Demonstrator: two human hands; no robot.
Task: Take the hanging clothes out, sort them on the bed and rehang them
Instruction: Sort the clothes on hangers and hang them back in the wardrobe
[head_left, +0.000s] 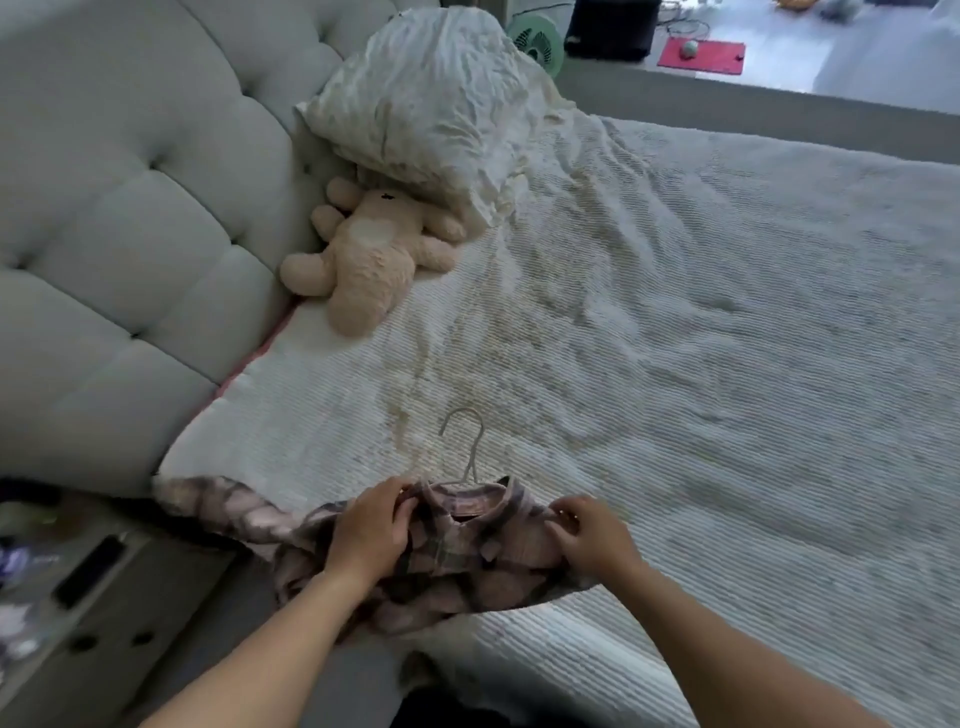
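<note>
Reaching forward side by side, the left hand (371, 525) and right hand (589, 535) each gripped a shoulder of the plaid shirt (457, 551). The shirt lay on its hanger (470, 447) at the bed's (675, 338) near edge, between both hands.

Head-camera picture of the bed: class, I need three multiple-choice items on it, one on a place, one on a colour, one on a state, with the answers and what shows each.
1. Where does the teddy bear lie?
A. By the headboard, below the pillow
B. On the plaid shirt
C. On the floor

2. What colour is the shirt?
A. Solid blue
B. Pinkish plaid with dark stripes
C. Plain white

3. What is the state of the hanger?
A. Lying bare beside the shirt
B. Inside the shirt's collar, hook sticking out
C. Hung on a rail

Answers: 1 A, the bear touches the headboard under the pillow. 2 B, checks show between both hands, left and right. 3 B, only hook and neck emerge from the collar.
</note>
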